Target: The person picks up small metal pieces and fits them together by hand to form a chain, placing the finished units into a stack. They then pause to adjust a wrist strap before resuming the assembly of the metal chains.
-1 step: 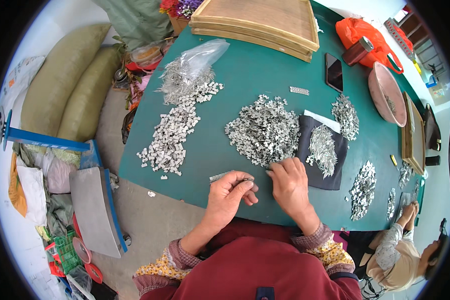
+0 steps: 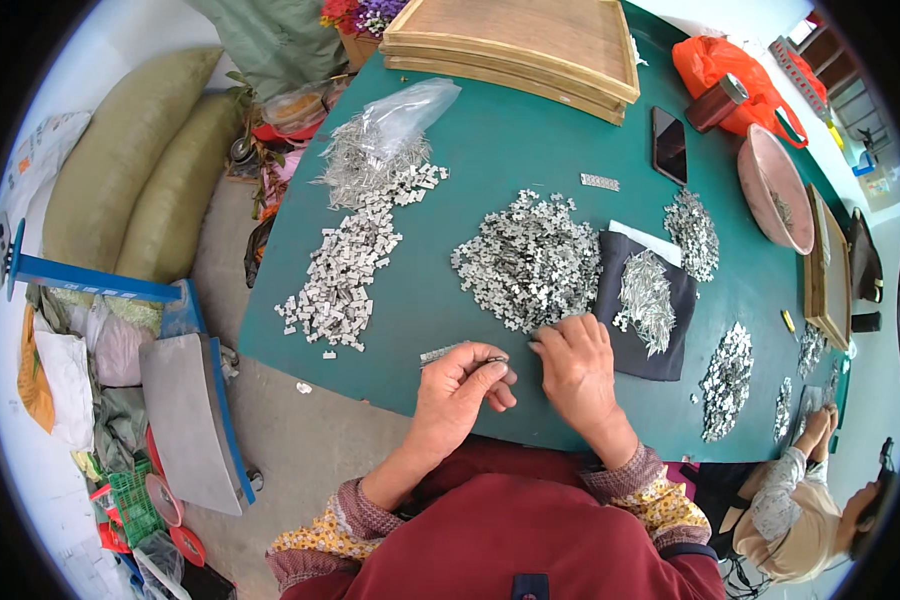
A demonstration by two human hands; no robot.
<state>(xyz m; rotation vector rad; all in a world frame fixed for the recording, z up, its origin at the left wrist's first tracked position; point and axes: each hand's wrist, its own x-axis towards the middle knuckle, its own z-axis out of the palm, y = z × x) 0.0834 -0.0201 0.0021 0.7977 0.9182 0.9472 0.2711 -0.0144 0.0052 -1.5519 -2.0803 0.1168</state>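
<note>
My left hand (image 2: pixel 455 395) is closed, thumb against forefinger, with a small dark metal piece (image 2: pixel 496 360) at the fingertips. A short silver strip of small metal parts (image 2: pixel 438 354) juts out past its knuckles; whether the hand grips it too, I cannot tell. My right hand (image 2: pixel 580 375) is pinched shut at the near edge of a big pile of small silver metal parts (image 2: pixel 527 262); what it pinches is too small to make out. Beside that hand lies a dark cloth (image 2: pixel 660 362) bearing a heap of thin metal pins (image 2: pixel 646 300).
Other piles of metal parts (image 2: pixel 338 270) lie left and right on the green table (image 2: pixel 450 150). Wooden trays (image 2: pixel 510 45), a phone (image 2: pixel 669 145), a can (image 2: pixel 717 103) and a pink bowl (image 2: pixel 773 188) stand farther back. A co-worker's hands (image 2: pixel 818 428) are at the right edge.
My right hand's fingertips have shifted very slightly. Otherwise the two frames look alike.
</note>
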